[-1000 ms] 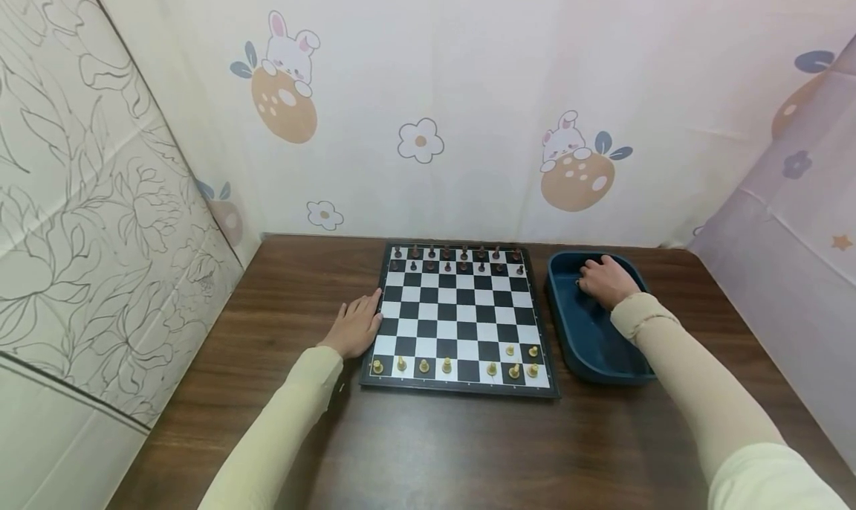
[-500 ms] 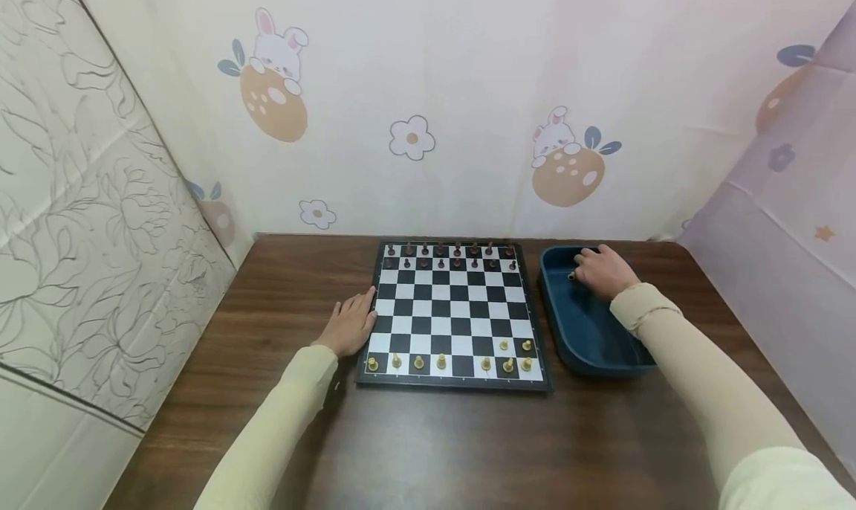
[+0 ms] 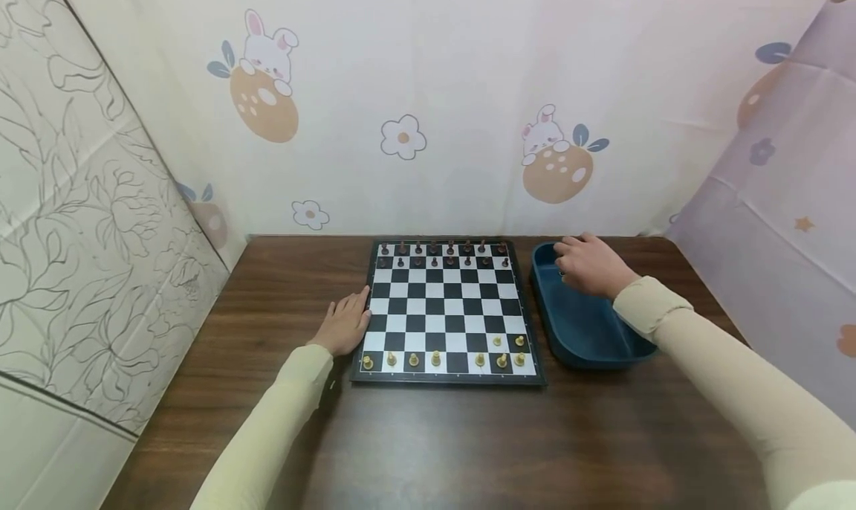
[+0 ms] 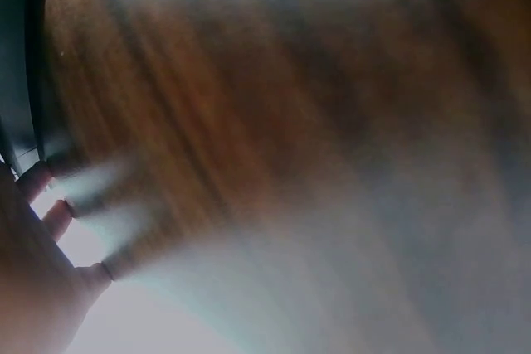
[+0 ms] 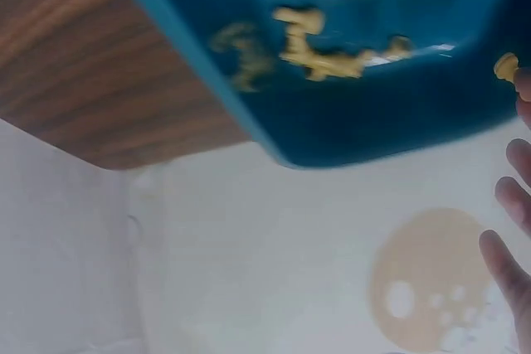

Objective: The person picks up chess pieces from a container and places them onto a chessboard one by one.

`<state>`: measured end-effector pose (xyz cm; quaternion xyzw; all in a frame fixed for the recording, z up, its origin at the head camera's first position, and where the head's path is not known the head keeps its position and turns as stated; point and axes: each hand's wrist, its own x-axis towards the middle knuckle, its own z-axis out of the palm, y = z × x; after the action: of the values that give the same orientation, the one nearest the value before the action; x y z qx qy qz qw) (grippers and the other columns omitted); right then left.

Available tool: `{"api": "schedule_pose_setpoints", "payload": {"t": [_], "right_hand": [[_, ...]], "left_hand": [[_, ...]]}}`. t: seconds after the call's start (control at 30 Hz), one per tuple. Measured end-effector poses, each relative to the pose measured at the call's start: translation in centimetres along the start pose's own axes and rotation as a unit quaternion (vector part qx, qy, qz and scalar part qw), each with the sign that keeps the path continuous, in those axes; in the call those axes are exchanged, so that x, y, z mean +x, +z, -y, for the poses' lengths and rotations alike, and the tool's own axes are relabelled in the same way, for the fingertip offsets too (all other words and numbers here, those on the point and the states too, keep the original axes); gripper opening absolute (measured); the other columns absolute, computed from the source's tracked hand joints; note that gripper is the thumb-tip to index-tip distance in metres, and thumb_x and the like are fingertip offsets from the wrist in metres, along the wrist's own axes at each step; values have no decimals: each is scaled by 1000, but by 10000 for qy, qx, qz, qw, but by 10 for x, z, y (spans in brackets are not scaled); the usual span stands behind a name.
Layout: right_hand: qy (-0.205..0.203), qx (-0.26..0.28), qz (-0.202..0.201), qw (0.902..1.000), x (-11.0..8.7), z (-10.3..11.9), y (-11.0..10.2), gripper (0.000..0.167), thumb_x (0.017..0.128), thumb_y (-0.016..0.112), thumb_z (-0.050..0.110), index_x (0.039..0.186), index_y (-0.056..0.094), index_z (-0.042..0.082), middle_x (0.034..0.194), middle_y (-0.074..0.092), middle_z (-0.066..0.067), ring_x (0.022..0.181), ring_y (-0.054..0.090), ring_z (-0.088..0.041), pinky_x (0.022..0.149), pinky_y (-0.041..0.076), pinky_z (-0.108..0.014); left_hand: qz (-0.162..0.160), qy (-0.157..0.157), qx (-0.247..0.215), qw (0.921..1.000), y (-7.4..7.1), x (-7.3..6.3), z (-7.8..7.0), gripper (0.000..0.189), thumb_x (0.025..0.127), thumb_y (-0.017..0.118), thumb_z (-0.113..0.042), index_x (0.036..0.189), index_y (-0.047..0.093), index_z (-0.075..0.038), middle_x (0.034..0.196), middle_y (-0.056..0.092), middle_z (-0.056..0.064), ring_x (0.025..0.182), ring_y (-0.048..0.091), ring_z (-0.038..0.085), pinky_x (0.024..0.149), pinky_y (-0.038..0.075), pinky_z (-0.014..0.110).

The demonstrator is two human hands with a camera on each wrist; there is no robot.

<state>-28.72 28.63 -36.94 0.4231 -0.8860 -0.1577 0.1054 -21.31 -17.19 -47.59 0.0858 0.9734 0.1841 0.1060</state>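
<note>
Head view first, and here's the movement: the right hand has risen from inside the blue tray and edged toward the tray's board side, its fingers now over the back left corner. The grip is narrow, though the thing pinched in it barely shows from up here. Across the way, the left hand hasn't budged, flat and relaxed on the surface, fingertips against the left edge of the chessboard. No change on the squares either: two full rows of dark pieces at the far side, and nearer, seven standing gold pieces along the front row with the fifth square from the left bare, plus two more at the right of the row ahead.

Over to the left wrist, dim and blurry: fingers stretched out at the picture's edge, that grip loose and holding nothing.

Right wrist now, and there it is! A gold piece, the pinched piece, pokes out from the fingertips at the right edge, over the tray, the other fingers held out straight. Below, loose gold pieces lie on the tray floor, with a fainter blur beside them. So one piece looks picked and lifted, while the gold side appears well short of two full rows.
</note>
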Motion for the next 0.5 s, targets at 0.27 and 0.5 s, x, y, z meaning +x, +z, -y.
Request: {"api": "schedule_pose_setpoints", "payload": {"t": [0.27, 0.5], "right_hand": [[-208, -47, -37, 9998, 23, 36, -35, 13, 75, 81, 19, 79, 75, 8, 84, 61, -6, 80, 55, -24, 76, 49, -43], [-645, -13, -54, 9979, 38, 72, -46, 15, 74, 80, 25, 80, 76, 12, 93, 65, -4, 86, 57, -22, 80, 47, -41]], "left_hand": [[-4, 4, 0, 10000, 0, 0, 1, 57, 104, 29, -31, 153, 13, -7, 154, 25, 17, 141, 20, 35, 112, 7, 57], [-3, -7, -2, 10000, 0, 0, -1, 57, 104, 29, -31, 153, 13, -7, 154, 25, 16, 141, 20, 35, 112, 7, 57]]}}
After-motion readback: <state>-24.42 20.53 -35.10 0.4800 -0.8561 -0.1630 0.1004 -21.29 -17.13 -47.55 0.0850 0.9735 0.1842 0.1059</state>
